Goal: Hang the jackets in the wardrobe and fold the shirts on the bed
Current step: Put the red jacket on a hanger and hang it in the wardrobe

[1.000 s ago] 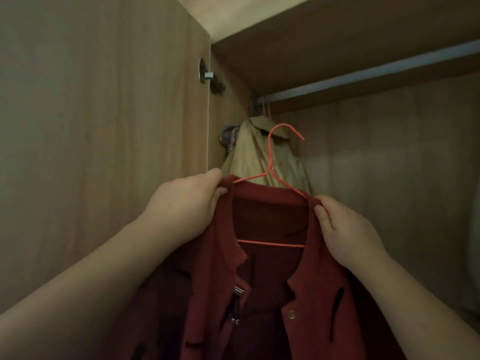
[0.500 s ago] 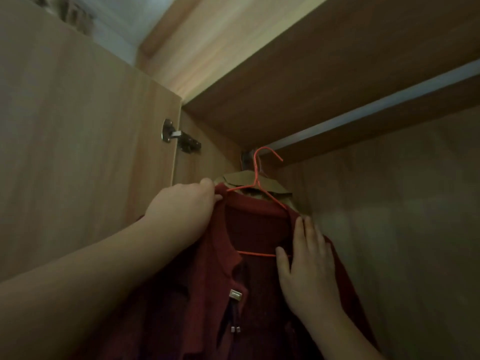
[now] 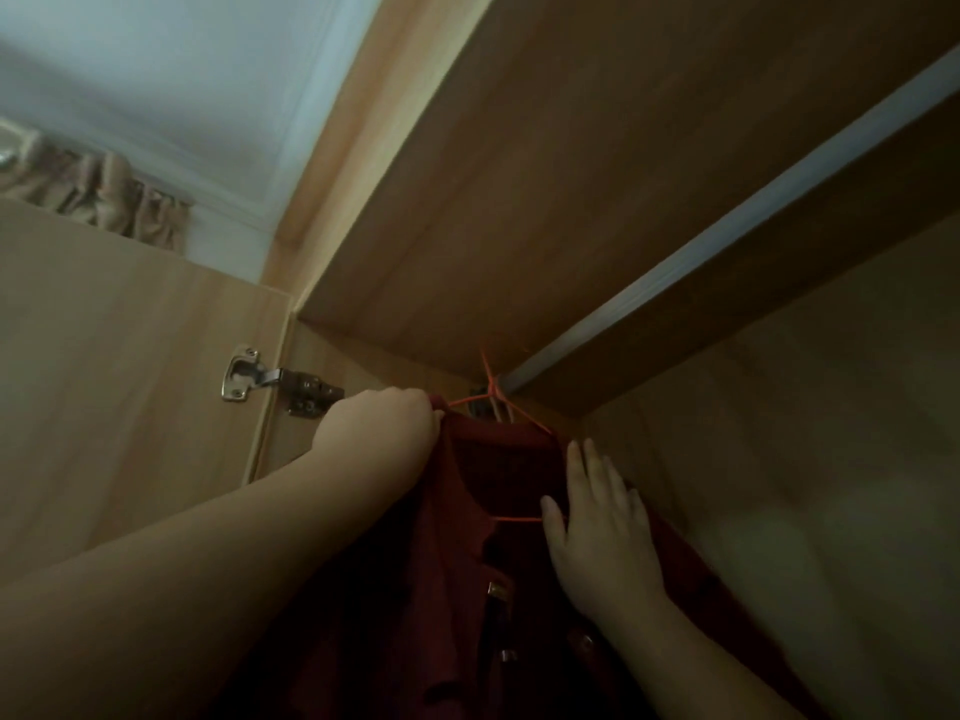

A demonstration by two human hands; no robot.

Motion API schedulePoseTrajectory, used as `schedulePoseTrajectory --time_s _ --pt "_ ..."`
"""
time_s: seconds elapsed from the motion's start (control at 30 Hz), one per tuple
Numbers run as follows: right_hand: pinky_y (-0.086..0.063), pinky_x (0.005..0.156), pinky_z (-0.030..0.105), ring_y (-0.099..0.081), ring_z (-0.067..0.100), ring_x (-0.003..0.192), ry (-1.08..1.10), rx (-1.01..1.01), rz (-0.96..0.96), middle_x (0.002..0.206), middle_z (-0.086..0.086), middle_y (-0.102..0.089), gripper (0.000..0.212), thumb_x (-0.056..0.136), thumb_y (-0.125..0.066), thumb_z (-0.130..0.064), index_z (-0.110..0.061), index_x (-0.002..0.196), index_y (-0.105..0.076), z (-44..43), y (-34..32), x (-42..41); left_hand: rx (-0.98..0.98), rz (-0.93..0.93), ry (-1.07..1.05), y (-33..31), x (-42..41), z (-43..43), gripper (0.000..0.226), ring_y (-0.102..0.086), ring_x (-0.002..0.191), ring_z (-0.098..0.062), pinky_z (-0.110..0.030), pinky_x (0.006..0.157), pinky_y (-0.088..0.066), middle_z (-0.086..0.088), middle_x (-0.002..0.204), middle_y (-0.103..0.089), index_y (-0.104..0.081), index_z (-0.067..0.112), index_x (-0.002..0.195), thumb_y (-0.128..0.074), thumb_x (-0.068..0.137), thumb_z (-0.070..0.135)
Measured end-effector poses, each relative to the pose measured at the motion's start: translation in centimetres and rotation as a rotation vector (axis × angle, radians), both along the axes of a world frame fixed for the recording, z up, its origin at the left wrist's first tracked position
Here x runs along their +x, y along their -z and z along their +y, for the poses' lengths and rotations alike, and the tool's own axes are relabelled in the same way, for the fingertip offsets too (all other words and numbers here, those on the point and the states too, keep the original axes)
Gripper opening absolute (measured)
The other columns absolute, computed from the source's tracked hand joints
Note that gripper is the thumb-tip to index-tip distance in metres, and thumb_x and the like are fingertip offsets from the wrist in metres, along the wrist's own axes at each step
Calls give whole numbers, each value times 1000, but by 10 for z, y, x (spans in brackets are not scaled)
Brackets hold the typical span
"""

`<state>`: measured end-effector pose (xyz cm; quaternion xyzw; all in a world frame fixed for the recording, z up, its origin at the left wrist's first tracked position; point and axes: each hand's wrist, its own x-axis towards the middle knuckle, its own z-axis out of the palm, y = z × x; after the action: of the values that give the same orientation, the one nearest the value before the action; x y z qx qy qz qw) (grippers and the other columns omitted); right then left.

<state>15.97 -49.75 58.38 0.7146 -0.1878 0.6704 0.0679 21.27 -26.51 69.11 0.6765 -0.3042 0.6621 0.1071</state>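
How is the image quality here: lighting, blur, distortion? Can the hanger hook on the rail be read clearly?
Head view: dim and warm; the red jacket is nearly black low down. The rail shows soft glare. Wide-angle bend on the wardrobe edges; slight blur. The orange hanger hook reaches the rail's left end, but whether it is seated cannot be told. Left hand and right hand are legible.

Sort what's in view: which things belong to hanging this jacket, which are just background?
Job:
red jacket
orange wire hanger, hook at the rail
wardrobe rail
left hand, grip on the jacket's shoulder
right hand, flat on the jacket front

Background:
door hinge
wardrobe door
curtain
ceiling
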Motion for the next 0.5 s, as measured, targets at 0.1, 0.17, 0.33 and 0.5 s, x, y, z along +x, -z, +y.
schedulePoseTrajectory --time_s 0.1,0.17,0.33,0.5 --pt "-21 118 45 -13 20 150 4 13 18 165 0 -9 72 95 -10 -60 -24 157 -2 -23 -20 16 14 59 0 -14 5 -22 34 -61 75 -27 -33 61 -37 4 71 -50 -56 26 87 -33 101 46" --pt "-23 118 45 -18 20 149 -5 29 39 164 1 -15 69 98 -16 -57 -24 157 -4 -36 -25 23 29 94 -9 -16 8 -37 32 -51 68 -23 -32 61 -38 3 72 -51 -57 25 87 -34 102 42" --pt "-27 117 43 -21 19 147 -3 73 72 164 1 -15 68 99 -19 -53 -21 157 -4 -51 6 26 20 119 16 12 11 -58 27 -45 62 -18 -32 56 -33 6 70 -47 -54 22 93 -37 102 42" --pt "-21 120 43 -15 19 150 23 81 126 165 0 -9 67 99 -16 -52 -22 158 -5 -46 34 5 -58 -107 105 54 0 -48 15 -51 74 -19 -32 58 -35 1 90 -54 -45 20 101 -46 94 33"
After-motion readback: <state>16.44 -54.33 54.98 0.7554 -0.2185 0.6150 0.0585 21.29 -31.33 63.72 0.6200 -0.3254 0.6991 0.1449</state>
